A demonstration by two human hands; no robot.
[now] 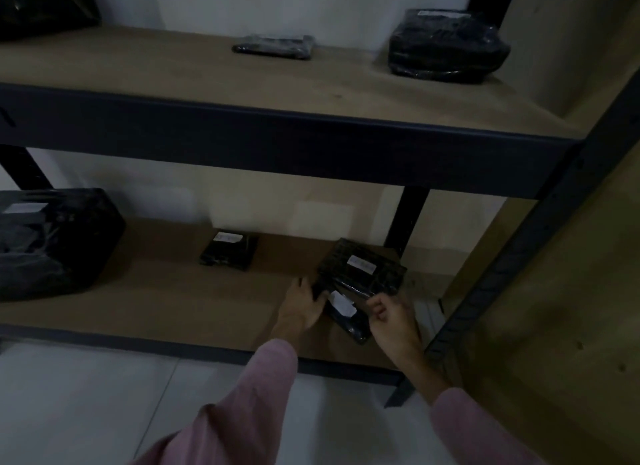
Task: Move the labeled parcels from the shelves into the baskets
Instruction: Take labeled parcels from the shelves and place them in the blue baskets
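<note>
Both hands are down on the lower shelf [173,291] at its right end, working at two black wrapped parcels there. Her or his left hand [304,305] has its fingers curled onto the near left corner of the flat parcel [363,267], the one with a white label on top, and seems to pinch that edge. Right hand [391,315] is half closed, thumb and fingertips bunched at the parcel's near right edge; whether it truly has hold of the wrap I cannot tell in this dim light. Between the two hands, and partly under the flat parcel, lies a narrow parcel [349,317] with a crumpled white label, resting on the shelf board. Pink sleeves cover both forearms.

Further left on the same shelf sits a small parcel [228,250], and at the far left a big bulky parcel [52,243]. On the upper shelf [173,66] I see a thin parcel [273,46] and a thick parcel [446,45] near the right post.
</note>
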